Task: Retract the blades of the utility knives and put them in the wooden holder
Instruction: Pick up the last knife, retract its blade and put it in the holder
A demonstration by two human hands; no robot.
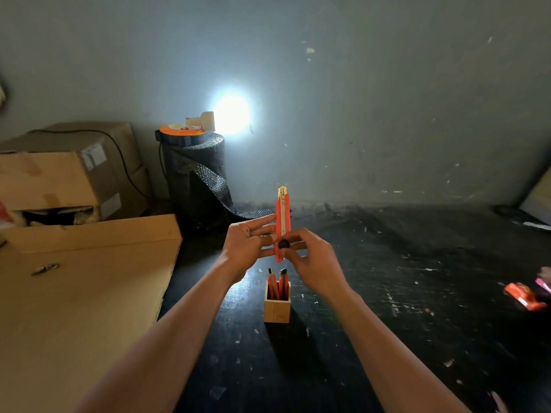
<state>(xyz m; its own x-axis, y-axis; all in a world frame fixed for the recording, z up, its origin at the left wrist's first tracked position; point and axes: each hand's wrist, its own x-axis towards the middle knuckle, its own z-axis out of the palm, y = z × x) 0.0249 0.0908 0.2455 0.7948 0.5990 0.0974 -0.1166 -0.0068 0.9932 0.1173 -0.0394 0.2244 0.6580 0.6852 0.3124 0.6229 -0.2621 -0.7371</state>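
Left hand (247, 242) and right hand (310, 257) grip upright orange knife (281, 222); wooden holder (277, 307) at 6 o'clock below, holding knives (277, 286).

Looks like a storeroom or packing area: taped cardboard boxes (68, 171) far left, bubble wrap roll (195, 174), scuffed wall (387, 99).

Orange plastic utility knife (282, 225) with metal track, slightly glossy; square pale wooden holder (277, 310), smooth matt; black scuffed tabletop (387, 293), semi-gloss; brown matt cardboard sheet (74, 308); black bubble-wrap roll (193, 174)
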